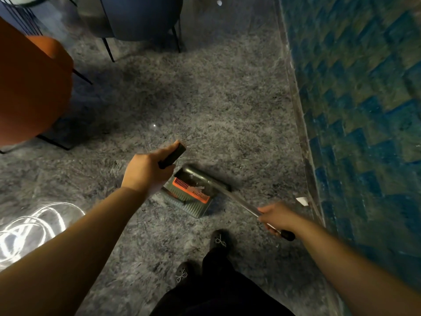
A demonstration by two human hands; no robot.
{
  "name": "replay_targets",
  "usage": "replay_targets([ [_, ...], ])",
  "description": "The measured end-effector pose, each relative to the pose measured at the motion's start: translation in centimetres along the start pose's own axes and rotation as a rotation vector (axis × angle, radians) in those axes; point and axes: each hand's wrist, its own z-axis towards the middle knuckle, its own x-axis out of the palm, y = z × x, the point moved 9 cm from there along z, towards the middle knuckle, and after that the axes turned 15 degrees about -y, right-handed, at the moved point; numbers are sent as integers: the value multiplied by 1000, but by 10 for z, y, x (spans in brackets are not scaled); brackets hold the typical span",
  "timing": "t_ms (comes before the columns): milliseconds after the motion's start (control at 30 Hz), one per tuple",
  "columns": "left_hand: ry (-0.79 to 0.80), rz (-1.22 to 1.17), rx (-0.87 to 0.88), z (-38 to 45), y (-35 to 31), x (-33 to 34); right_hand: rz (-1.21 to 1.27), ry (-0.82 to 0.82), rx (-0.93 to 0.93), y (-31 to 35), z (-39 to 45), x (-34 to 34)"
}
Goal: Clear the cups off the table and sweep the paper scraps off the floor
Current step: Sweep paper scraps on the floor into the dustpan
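The person stands over the grey floor (227, 110) with a tool in each hand. The left hand (148, 169) grips the black handle (172, 155) of the dustpan (193, 192), its fingers curled around the grip, and the pan sits on the floor just ahead of the feet with a few white scraps already lying by its orange comb (190, 190). The right hand (274, 216) is wrapped around the broom's metal shaft (241, 201) close to its black end cap; that shaft runs up and to the left from the hand, so the broom head (206, 176) lies at the far edge of the pan. One white paper scrap (301, 200) remains loose on the floor, near the foot of the blue tiled wall (364, 110) and to the right of the pan. It lies on the right hand's side, beyond the broom head, so the next stroke probably has to swing the head rightward past the scrap and draw it back left toward the pan's mouth. No cups or bench appear here.
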Motion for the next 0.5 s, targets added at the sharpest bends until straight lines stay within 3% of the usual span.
replay_targets([
  [167,12,-14,-19,-7,9,-3,17,51,5,7,-10,15],
  [500,-21,-26,-26,-26,26,-15,74,-17,-5,12,-49,-19],
])
